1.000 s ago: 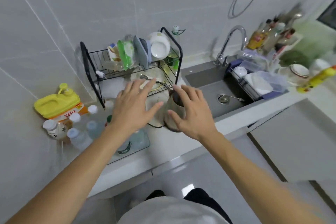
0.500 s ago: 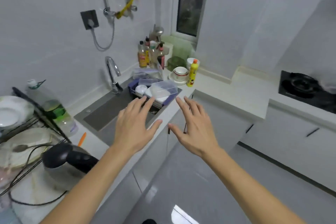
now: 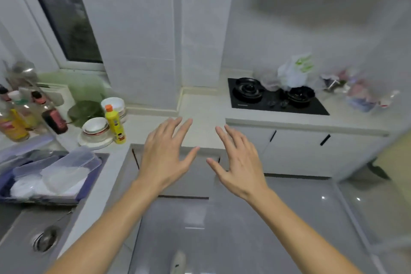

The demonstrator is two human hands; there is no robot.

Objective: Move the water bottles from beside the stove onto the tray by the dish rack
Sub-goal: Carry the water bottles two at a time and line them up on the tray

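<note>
Bottles point(image 3: 364, 93) are sitting at the counter's far right end, just right of the stove point(image 3: 275, 98), but that corner is blurring out w/ camera motion; only pale, pinkish shapes beside plastic bags point(image 3: 293, 71) are showing, so count and upright/tilted can't be told. Judging from the task: probably thin clear plastic, light if part empty, heavier if full, walls giving under squeeze, maybe slick. Best hold is likely round the mid body or just under the cap, one per hand.

Both hands are hovering well short of them, over the floor in front of the cabinets. Left hand point(image 3: 165, 153) is spreading its fingers, holding nothing. Right hand point(image 3: 239, 160) likewise, fingers splayed, nothing in it.

Far left, a yellow bottle point(image 3: 115, 124) is standing by stacked bowls point(image 3: 95, 127) near the sink point(image 3: 13, 229) edge. Tray and dish rack aren't in view.
</note>
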